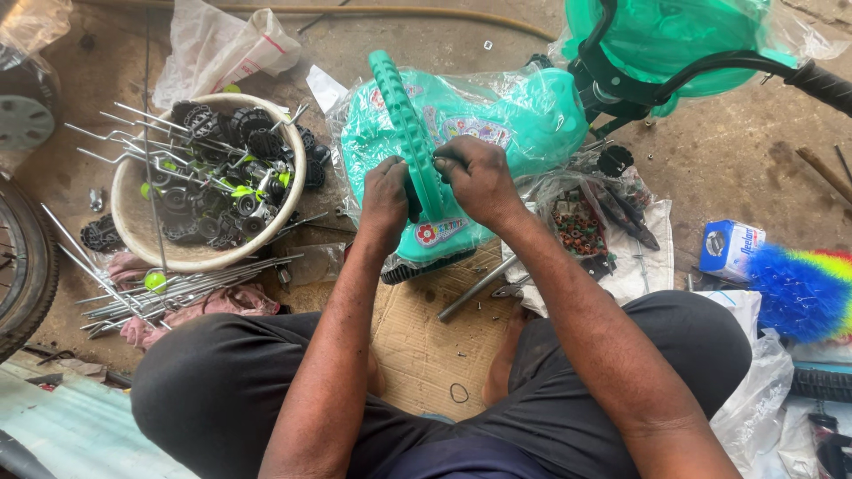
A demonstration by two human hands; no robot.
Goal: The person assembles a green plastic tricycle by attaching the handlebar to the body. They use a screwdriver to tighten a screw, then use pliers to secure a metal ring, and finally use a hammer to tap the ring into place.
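2 hands on the green toy body (497, 124), which sits wrapped in plastic on the ground before the knees. Left hand (383, 197) and right hand (477, 177) both pinch its ridged handle (410, 133), fingers closed tight. Bowl (133, 222) of parts lies just left.

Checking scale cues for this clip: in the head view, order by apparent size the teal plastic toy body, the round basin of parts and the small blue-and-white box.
1. Teal plastic toy body, gripped by both hands.
2. Round basin of parts, only slightly smaller, so the order is unsure.
3. Small blue-and-white box, clearly smallest.
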